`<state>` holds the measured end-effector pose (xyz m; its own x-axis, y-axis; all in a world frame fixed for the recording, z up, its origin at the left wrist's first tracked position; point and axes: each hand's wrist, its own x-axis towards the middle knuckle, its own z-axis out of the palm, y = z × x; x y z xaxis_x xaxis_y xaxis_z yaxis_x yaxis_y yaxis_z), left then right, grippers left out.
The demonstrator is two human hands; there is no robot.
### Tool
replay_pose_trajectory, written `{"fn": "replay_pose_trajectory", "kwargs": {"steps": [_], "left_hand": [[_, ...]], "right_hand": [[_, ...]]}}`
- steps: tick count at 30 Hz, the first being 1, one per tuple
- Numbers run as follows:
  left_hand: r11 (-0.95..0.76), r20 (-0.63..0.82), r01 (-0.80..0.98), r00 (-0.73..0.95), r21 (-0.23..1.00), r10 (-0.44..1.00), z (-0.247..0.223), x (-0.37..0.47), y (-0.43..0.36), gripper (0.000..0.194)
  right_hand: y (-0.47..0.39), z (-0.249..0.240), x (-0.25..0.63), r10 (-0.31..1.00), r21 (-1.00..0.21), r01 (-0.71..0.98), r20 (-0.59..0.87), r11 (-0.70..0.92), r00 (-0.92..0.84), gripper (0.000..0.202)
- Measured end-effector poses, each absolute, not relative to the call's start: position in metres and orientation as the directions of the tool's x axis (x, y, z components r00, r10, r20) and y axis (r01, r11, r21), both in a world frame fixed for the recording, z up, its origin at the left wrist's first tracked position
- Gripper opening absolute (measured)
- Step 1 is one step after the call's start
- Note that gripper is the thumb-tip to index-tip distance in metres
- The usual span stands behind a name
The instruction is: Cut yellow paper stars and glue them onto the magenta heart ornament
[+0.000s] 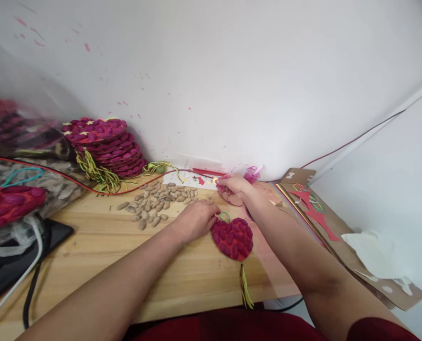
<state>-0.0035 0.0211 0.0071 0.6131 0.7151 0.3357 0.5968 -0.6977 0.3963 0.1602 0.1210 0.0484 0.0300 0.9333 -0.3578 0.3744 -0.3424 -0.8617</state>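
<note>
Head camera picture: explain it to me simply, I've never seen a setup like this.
There's no machine here: these are a person's two bare hands, seen from a camera worn on that person's head, looking forward and down. On the wooden table are loose peanuts, a stack of dark-pink decorations and a heart-shaped decoration with a tassel. The left hand is at the heart's upper left edge. The right hand is farther out, near a white paper strip. Whether either hand grips anything, I can't tell.
</note>
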Motion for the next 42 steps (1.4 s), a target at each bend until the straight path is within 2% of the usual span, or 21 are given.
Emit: {"fn": "replay_pose_trajectory", "kwargs": {"steps": [6,13,22,30,42], "left_hand": [[-0.697,0.281,0.608,0.642,0.380,0.713,0.007,-0.004,0.022,0.025],[-0.695,0.246,0.614,0.657,0.374,0.713,0.010,-0.005,0.020,0.025],[-0.707,0.245,0.597,0.672,0.379,0.699,0.006,-0.004,0.022,0.025],[-0.719,0.256,0.602,0.676,0.348,0.691,0.004,-0.004,0.022,0.025],[-0.713,0.241,0.608,0.677,0.348,0.695,0.005,-0.005,0.022,0.025]], "right_hand": [[0.141,0.046,0.151,0.936,-0.821,0.468,-0.350,-0.328,0.042,0.030],[0.153,0.042,0.144,0.937,-0.746,0.591,-0.347,-0.307,0.049,0.028],[0.155,0.032,0.129,0.966,-0.741,0.649,-0.257,-0.174,-0.035,0.029],[0.153,0.037,0.139,0.947,-0.648,0.746,-0.313,-0.153,-0.077,0.019],[0.151,0.045,0.133,0.951,-0.460,0.855,-0.288,-0.238,0.110,0.022]]}}
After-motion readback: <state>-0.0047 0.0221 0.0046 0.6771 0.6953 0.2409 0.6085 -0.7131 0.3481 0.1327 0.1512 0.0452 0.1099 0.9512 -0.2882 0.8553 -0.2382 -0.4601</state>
